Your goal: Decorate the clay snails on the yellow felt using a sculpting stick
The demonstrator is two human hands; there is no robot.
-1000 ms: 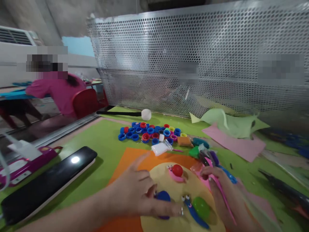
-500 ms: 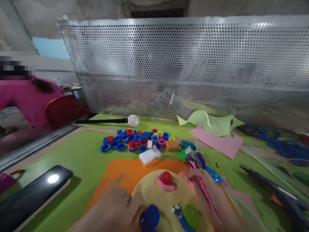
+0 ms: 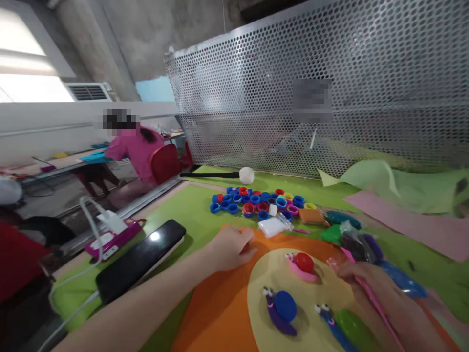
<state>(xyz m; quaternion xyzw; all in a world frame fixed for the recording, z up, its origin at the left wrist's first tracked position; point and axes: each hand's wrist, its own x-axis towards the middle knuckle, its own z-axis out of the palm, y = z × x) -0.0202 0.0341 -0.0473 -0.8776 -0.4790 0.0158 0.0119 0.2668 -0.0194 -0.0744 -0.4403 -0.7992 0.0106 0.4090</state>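
My left hand (image 3: 231,247) rests on the far left corner of the orange sheet (image 3: 220,303) with its fingers curled, and nothing shows in them. My right hand (image 3: 381,298) is closed around a thin pink stick (image 3: 373,303) at the right edge of the yellow disc (image 3: 315,288). On the disc lie three clay snails with bottle-cap shells: a pink snail with a red cap (image 3: 301,265), a purple snail with a blue cap (image 3: 280,310) and a blue snail with a green cap (image 3: 342,325).
A heap of bottle caps (image 3: 256,201), a white packet (image 3: 273,226) and clay packets (image 3: 351,234) lie behind the orange sheet. A black phone (image 3: 141,259) and a pink charger box (image 3: 110,239) sit left. Green and pink paper (image 3: 403,195) lies right before the perforated screen (image 3: 330,98). A person in pink sits beyond.
My left hand left the purple snail with the blue cap and moved up to the far corner of the orange sheet. The view swung to the left. My right hand kept the pink stick.
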